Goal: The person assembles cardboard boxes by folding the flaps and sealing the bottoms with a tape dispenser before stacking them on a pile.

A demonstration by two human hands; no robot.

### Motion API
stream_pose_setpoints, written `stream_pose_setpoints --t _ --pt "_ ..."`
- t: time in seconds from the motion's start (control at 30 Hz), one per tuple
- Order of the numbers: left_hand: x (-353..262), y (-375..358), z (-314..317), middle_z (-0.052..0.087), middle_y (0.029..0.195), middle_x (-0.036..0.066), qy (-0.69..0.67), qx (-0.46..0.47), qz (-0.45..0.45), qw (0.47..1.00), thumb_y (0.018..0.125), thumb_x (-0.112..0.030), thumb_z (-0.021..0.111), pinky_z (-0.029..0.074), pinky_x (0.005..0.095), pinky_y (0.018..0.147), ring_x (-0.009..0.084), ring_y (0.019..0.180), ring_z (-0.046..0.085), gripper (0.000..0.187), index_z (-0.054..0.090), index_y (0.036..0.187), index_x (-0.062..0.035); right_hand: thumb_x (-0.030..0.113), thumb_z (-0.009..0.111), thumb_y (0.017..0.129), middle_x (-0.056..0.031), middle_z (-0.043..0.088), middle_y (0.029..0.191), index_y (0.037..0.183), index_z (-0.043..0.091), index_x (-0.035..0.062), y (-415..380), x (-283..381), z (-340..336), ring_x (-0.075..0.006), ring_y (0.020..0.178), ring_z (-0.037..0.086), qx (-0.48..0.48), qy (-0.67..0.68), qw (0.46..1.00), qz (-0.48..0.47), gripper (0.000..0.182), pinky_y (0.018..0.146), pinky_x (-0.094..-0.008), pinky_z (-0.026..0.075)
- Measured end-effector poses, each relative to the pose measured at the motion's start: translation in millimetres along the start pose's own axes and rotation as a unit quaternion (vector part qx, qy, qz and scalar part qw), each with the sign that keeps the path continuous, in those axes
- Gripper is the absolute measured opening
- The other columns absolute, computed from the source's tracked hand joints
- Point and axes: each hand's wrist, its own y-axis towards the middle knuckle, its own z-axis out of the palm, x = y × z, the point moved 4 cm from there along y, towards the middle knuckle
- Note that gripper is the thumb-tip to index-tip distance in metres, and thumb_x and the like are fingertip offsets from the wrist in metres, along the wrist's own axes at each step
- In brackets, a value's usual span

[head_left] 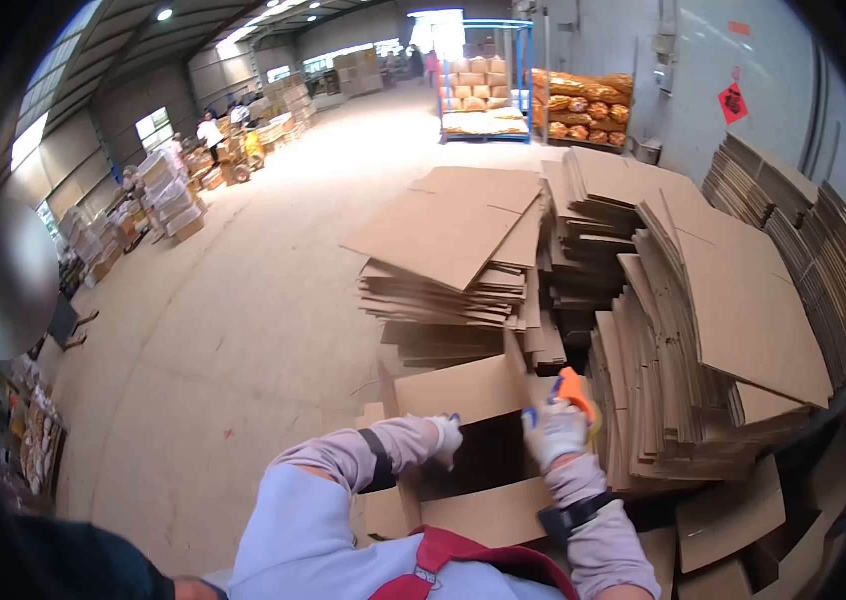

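An open cardboard box [488,512] stands in front of me with its flaps up and a dark inside. My left hand [446,440], in a white glove with blue fingertips, is at the box's left edge, fingers curled on the cardboard. At the opposite side of the box, my right hand [556,432], gloved likewise, is closed on an orange tape dispenser [571,388]. A yellowish roll shows beside that hand. The far flap [463,388] rises between the two hands.
Stacks of flat cardboard [453,220] stand ahead, with more sheets [743,290] on the right. Other open boxes [733,515] lie at lower right. A blue rack [485,80] holds packages farther back. People and wrapped cartons [173,200] are at far left, along the concrete floor [213,330].
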Motion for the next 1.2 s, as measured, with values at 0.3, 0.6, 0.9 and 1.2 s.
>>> stream_pose_setpoints --t 0.3,0.6,0.9,1.2 --pt "102 -56 -58 0.057 0.122 0.018 -0.063 -0.386 -0.178 0.903 0.083 -0.043 0.063 0.041 0.0503 0.097 0.0383 0.119 0.05 0.04 0.064 0.108 -0.0124 0.029 0.065 0.078 -0.011 0.055 0.089 0.1 0.062 0.0185 -51 51 92 -0.0289 0.083 0.056 -0.119 0.069 0.98 -0.146 0.025 0.071 -0.0453 0.043" --pt "126 2 -53 0.044 0.142 0.022 -0.231 -0.394 -0.204 0.866 0.092 -0.047 0.052 0.03 0.0455 0.112 0.0416 0.132 0.038 0.059 0.048 0.137 -0.0085 0.027 0.066 0.075 -0.0093 0.056 0.089 0.095 0.065 0.0227 -48 56 95 -0.0284 0.085 0.057 -0.132 0.072 0.981 -0.122 0.02 0.073 -0.0446 0.043" --pt "73 60 -43 0.055 0.133 0.007 -0.239 -0.257 -0.276 0.895 0.09 -0.058 0.047 0.035 0.0505 0.101 0.0282 0.122 0.049 0.065 0.041 0.143 -0.0209 0.028 0.065 0.075 -0.0096 0.056 0.093 0.102 0.064 0.0258 -58 57 94 -0.0284 0.087 0.056 -0.109 0.044 0.982 -0.146 0.027 0.073 -0.0451 0.042" --pt "76 75 -32 0.057 0.128 0.01 -0.253 -0.297 -0.295 0.872 0.09 -0.055 0.048 0.032 0.0463 0.1 0.0278 0.121 0.048 0.061 0.047 0.139 -0.0184 0.029 0.067 0.075 -0.0091 0.055 0.092 0.102 0.066 0.026 -54 60 97 -0.0296 0.088 0.055 -0.097 0.052 0.98 -0.164 0.027 0.074 -0.0446 0.042"
